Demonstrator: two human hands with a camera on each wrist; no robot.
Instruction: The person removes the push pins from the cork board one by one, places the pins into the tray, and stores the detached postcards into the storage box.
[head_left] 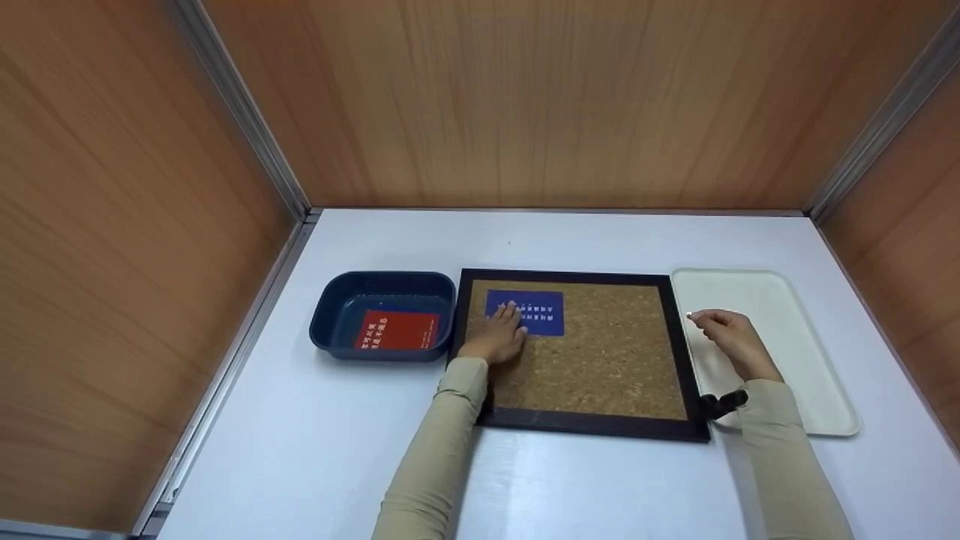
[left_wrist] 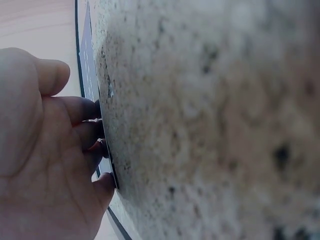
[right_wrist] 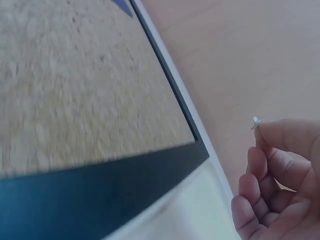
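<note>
A blue card [head_left: 546,319] with white lettering lies on the upper left of a dark-framed cork board [head_left: 600,360]. The spread fingers of my left hand [head_left: 495,336] press its left part against the cork; in the left wrist view the fingertips [left_wrist: 104,181] meet the card's edge. Over at the board's right side, my right hand [head_left: 736,343] pinches a small, pale, shiny pushpin [right_wrist: 256,121] between thumb and index finger. That hand is raised over the left part of a white tray [head_left: 787,337], beside the board's right frame bar.
Left of the board stands a dark blue dish [head_left: 337,319] with a red card [head_left: 401,330] in it, white-lettered. Wooden panels [head_left: 525,105] close off the back and both sides of the white table [head_left: 315,450]. A black wrist device [head_left: 724,405] overlaps the frame's lower right corner.
</note>
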